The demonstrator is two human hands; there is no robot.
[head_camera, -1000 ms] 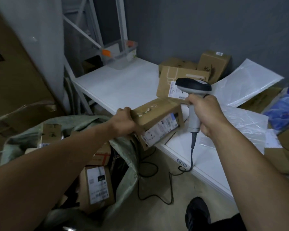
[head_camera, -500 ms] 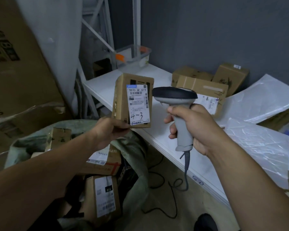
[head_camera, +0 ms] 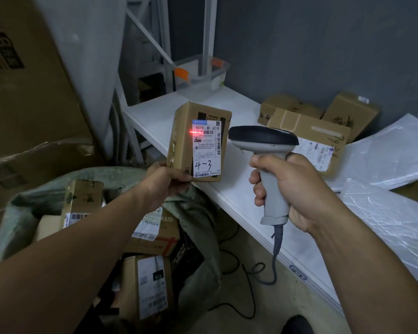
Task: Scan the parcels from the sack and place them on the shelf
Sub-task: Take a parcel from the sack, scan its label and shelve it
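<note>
My left hand [head_camera: 165, 182] grips the bottom of a small brown cardboard parcel [head_camera: 181, 138], held upright with its white label facing me; "4-3" is handwritten on the label. A red scan line glows on the label's barcode. My right hand [head_camera: 292, 189] grips the handle of a grey corded barcode scanner [head_camera: 263, 141], its dark head pointing left at the parcel from close by. Below the left arm, an open green sack [head_camera: 193, 213] holds several more labelled parcels. The white shelf [head_camera: 159, 116] lies behind the held parcel.
Three cardboard boxes [head_camera: 307, 131] sit on the shelf at the back right, beside clear plastic bags [head_camera: 384, 213]. A clear bin with orange clips [head_camera: 203, 75] stands at the shelf's far end. Large cartons [head_camera: 22, 92] lean on the left. The scanner cable [head_camera: 251, 280] trails over the floor.
The parcel was turned from lying sideways to upright with its label toward me. The scanner came closer to it, and a red scan line now shows on the barcode.
</note>
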